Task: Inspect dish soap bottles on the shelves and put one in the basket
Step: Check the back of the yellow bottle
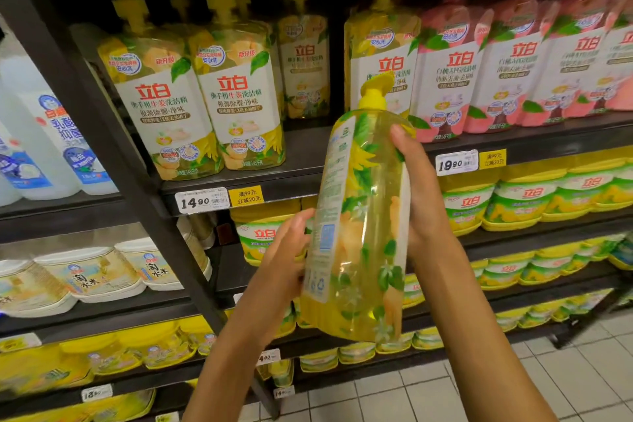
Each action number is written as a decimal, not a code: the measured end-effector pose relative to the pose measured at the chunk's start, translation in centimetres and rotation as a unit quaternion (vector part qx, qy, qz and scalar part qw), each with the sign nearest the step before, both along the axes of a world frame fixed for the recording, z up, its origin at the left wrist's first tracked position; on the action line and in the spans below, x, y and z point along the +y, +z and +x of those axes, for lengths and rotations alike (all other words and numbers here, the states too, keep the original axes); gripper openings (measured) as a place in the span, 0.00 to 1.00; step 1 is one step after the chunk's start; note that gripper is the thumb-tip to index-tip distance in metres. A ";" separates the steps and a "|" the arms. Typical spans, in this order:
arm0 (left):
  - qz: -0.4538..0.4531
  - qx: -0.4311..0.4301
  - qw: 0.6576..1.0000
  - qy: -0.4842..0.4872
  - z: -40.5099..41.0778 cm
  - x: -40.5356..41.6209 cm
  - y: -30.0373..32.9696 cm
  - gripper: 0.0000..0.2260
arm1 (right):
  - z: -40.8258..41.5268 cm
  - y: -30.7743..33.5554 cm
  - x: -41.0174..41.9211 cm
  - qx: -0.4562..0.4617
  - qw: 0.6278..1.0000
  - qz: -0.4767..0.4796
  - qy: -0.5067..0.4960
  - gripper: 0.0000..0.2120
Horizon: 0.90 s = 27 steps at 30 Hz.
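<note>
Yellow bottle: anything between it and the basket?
Cannot tell: no basket is in view. The yellow bottle is already off the shelf, gripped by the right hand and steadied by the left hand.

Head camera looks forward and down, close to shelves (239,178), seemingly tilted.
</note>
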<state>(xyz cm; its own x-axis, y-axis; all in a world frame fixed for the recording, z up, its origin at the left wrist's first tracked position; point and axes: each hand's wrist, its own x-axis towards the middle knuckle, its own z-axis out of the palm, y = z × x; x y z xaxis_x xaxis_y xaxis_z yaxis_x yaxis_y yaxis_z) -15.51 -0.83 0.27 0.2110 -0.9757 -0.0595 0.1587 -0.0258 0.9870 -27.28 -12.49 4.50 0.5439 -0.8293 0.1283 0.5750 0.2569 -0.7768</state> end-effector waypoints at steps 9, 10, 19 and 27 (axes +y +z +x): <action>-0.006 0.127 0.991 -0.038 -2.6 1.4 -1.4 0.42 | -0.3 1.5 -0.4 0.215 0.968 -0.109 -0.072 0.38; -0.016 0.166 0.985 -0.045 -2.8 1.5 -1.5 0.40 | -0.5 1.6 -0.6 0.204 0.970 -0.114 -0.071 0.33; -0.038 0.357 0.924 -0.130 -3.6 1.2 -0.9 0.26 | -1.4 0.6 -1.1 -0.011 0.997 0.016 0.079 0.14; -0.005 0.136 0.989 -0.060 -1.7 1.4 0.4 0.26 | -2.0 2.5 -1.2 0.068 0.994 -0.080 -0.041 0.21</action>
<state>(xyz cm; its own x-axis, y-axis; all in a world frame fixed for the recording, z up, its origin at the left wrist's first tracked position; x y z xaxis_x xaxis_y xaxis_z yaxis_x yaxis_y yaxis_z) -17.18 0.57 0.65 0.0708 -0.9937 -0.0873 0.4146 -0.0503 0.9086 -29.30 -13.68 7.02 0.4972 -0.8463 0.1912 0.4750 0.0811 -0.8762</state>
